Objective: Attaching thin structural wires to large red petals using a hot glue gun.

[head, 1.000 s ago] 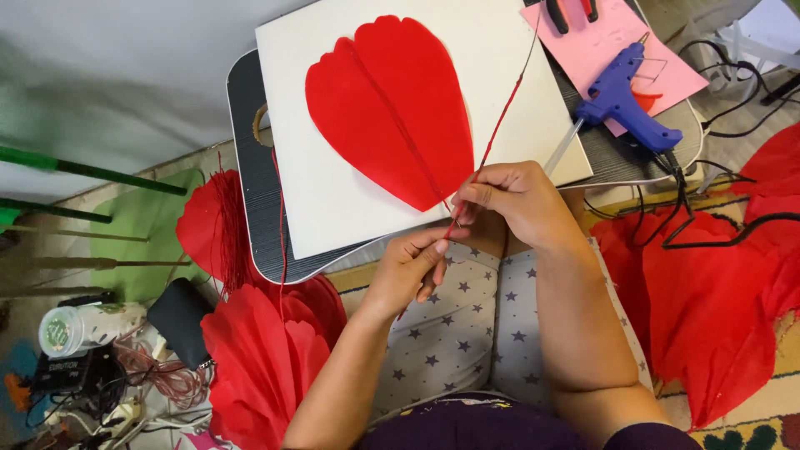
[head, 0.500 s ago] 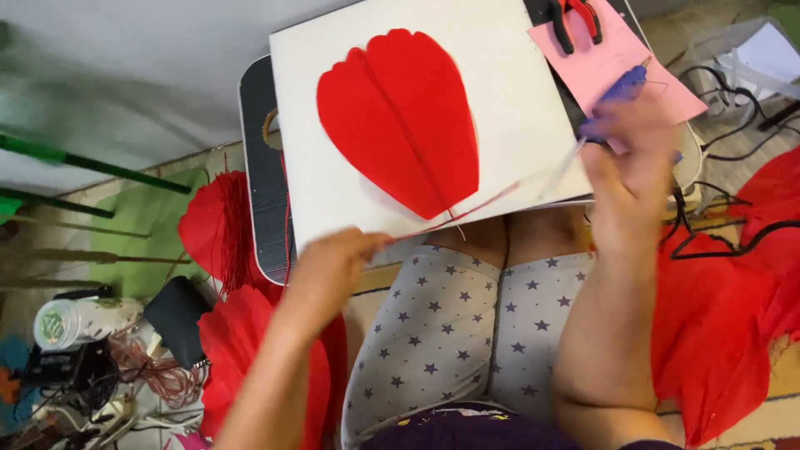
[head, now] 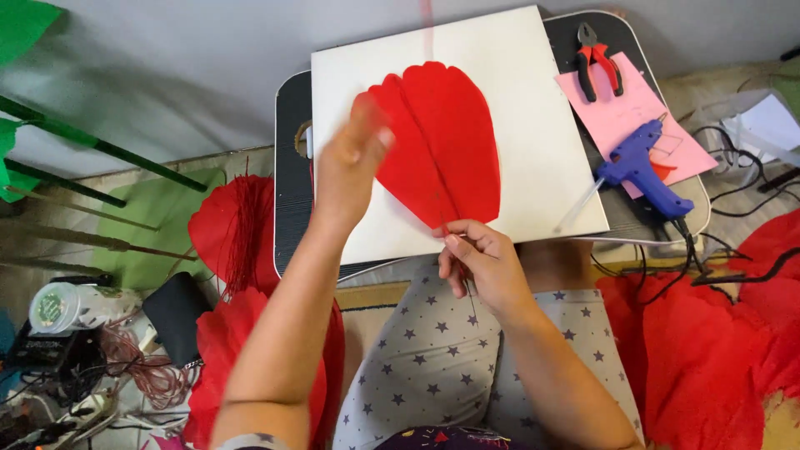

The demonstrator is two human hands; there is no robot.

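Here the red petal lies flat on the white board over the lap bench, a wire rib already running down its middle. The right hand pinches the wire end at the petal's tip, fingers pressed together. The left hand, blurred, rests on the petal's left edge; its grip cannot be told. The glue gun and pliers lie untouched, so the petal seems largely assembled, its stem end still in hand.

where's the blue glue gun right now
In the head view, the blue glue gun lies at the right, on the pink sheet just below the red-handled pliers, away from both hands.
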